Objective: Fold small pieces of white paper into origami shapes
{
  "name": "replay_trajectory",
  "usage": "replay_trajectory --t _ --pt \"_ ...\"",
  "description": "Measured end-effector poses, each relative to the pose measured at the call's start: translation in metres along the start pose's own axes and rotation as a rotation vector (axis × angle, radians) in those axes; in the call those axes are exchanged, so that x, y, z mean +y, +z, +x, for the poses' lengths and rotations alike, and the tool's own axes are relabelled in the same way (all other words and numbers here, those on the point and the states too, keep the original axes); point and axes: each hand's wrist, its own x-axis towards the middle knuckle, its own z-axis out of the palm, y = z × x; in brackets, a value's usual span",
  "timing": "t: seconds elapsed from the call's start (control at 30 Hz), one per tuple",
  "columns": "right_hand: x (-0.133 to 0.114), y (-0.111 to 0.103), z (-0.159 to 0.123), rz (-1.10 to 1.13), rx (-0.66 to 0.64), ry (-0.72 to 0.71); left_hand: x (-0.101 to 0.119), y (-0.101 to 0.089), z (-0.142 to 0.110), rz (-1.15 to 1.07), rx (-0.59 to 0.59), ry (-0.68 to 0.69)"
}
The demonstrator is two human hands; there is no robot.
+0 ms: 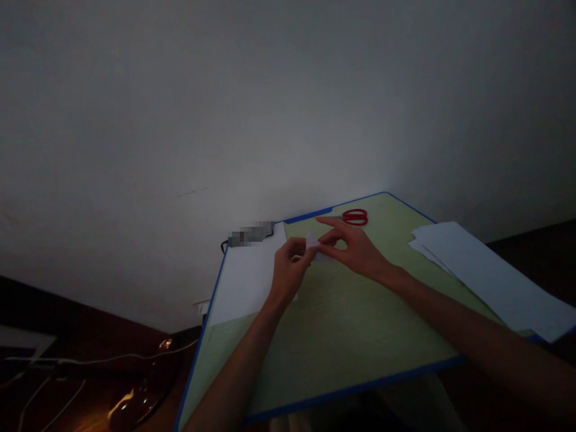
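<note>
A small piece of white paper, seemingly folded, is held above the table between both hands. My left hand pinches it from the left with fingers curled. My right hand grips its right side between thumb and a finger, while the index finger stretches out over the top. Fingers cover much of the paper, so its full shape is hidden. Just beyond my right hand lie red-handled scissors, their blades partly behind the fingers. A white sheet lies flat to the left of my left hand.
The light green table has a blue edge and stands against a grey wall. A stack of white paper overhangs its right edge. A dark, blurred-out object rests at the far left corner. White cables run along the floor at left.
</note>
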Motion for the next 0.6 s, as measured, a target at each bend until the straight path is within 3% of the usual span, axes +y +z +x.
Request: replay_trajectory --t 0.17,0.47,0.6 --pt "0.0003 0.0010 -0.0008 -0.020 0.015 -0.033 0.0013 -0.0010 -0.0001 0.029 0.028 -0.007" --pt "-0.0045 0.0006 -0.0041 -0.149 -0.036 -0.162 0.0002 -0.0018 0.0003 0.000 -0.027 0.011" --pt "-0.0040 0.0012 -0.0041 -0.169 -0.039 -0.157 -0.0021 -0.0030 0.0007 0.035 -0.043 0.015"
